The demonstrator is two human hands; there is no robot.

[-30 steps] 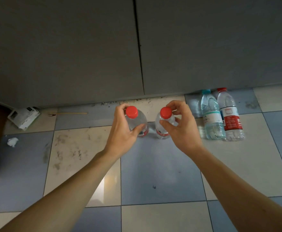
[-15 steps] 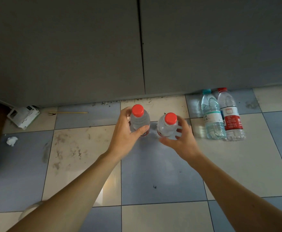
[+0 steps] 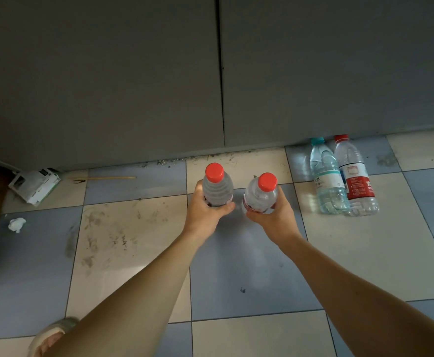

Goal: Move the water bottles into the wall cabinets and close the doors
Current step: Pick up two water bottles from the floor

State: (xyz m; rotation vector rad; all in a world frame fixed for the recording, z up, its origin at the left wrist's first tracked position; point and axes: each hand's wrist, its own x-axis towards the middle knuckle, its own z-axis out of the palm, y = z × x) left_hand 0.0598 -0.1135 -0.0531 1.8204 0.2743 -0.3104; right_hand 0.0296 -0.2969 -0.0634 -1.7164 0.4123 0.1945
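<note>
Two small red-capped bottles were held upright just right of the frame's centre, one per hand, while two larger bottles stood on the tiled floor (image 3: 133, 228) at right against the cabinet base. From left to right, the risks as I judged them: the cabinet doors (image 3: 107, 73) filling the upper frame were both closed, so with both hands full, opening one would mean freeing a hand or hooking a finger, and a bottle could slip then. The left hand (image 3: 205, 215) wrapped the left bottle (image 3: 217, 189) low on its body, thumb across the front, arm reaching forward from the lower left. The right hand (image 3: 275, 215) gripped the right bottle (image 3: 261, 197) near its base, fingers curled behind, forearm coming from the lower right; so low a hold could let the top tip. The two bottles were close, nearly touching, and might knock together. Farther right, the blue-capped bottle (image 3: 326, 179) and tall red-capped bottle (image 3: 356, 179) waited, touching each other.
</note>
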